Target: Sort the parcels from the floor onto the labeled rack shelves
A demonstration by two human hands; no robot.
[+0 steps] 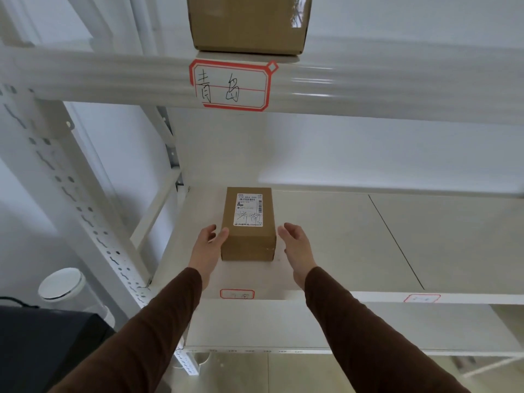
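The small brown box (249, 222) sits flat on the middle shelf (326, 239), center of the frame, w/ its white label up. Left hand (208, 245) is open, fingertips touching the box's left side. Right hand (296, 245) is open too, just beside the box, not touching. I think it's best to let go gently & pull both hands straight back so the box doesn't slide or turn.
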